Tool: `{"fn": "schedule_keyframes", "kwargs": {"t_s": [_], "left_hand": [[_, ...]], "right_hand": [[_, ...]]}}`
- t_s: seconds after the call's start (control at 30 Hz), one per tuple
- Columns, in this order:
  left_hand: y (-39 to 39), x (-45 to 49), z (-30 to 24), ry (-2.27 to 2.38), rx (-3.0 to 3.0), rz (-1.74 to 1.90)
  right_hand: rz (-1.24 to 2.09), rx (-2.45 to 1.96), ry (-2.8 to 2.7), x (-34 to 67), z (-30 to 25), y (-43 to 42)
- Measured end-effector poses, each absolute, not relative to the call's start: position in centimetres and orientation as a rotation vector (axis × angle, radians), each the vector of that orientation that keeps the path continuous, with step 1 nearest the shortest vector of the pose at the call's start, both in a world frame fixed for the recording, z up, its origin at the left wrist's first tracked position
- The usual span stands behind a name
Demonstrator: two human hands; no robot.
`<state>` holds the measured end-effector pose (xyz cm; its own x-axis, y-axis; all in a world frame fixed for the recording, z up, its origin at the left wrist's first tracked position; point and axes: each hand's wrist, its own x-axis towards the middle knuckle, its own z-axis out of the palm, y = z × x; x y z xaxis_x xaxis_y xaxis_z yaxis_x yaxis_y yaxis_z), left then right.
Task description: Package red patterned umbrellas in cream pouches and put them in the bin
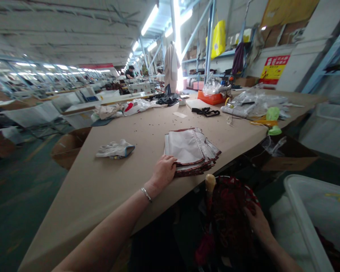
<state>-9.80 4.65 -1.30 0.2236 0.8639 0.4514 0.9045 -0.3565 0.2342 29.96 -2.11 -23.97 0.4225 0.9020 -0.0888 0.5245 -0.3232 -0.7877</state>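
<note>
We see the left hand point(163, 172) lying palm down on the near corner of a stack of cloth pieces point(191, 151). Its fingers are held together and slightly bent over the top piece, pressing rather than pinching. A thin bracelet point(146, 194) sits on that wrist. The stack lies close to the near edge of the tabletop point(107, 181); its pieces are pale with dark red borders and are fanned a little to the right.

The right hand point(257, 223) is below the tabletop edge, laid against a bundle of dark red patterned cloth point(229, 211). Its fingers sink into the folds, so we cannot tell whether they grip it. Just left of that bundle a wooden knob point(210, 183) stands upright, between the two hands and close under the stack. To the right a white plastic bin point(306, 223) crowds the right arm.

On the tabletop, a pair of white gloves point(115, 149) lies to the left of the stack, apart from it. Farther back we see a black strap point(206, 112), an orange tray point(212, 99), crumpled clear plastic bags point(255, 102) and green scraps point(272, 113); small dark specks dot the surface between them and the stack. A cardboard box point(68, 145) stands on the floor at the tabletop's left side. A pale garment point(172, 64) hangs at the far end, and a yellow bag point(218, 37) hangs from the shelving.
</note>
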Motion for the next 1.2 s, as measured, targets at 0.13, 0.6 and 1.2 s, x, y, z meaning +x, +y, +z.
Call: {"fn": "schedule_keyframes", "kwargs": {"t_s": [0.13,0.6,1.2], "left_hand": [[4.9,-9.3,-1.1,-1.759,-2.370,-0.624],[2.0,-6.1,5.6,-1.585,-2.343,-1.028],[-5.3,-3.9,2.6,-2.186,-1.316,-3.576]], "right_hand": [[0.761,-1.818,-1.285,28.0,-20.4,-2.5],[0.041,-1.139,-2.341,11.0,5.0,3.4],[0.656,-1.160,-2.071,13.8,-1.9,-4.5]]}}
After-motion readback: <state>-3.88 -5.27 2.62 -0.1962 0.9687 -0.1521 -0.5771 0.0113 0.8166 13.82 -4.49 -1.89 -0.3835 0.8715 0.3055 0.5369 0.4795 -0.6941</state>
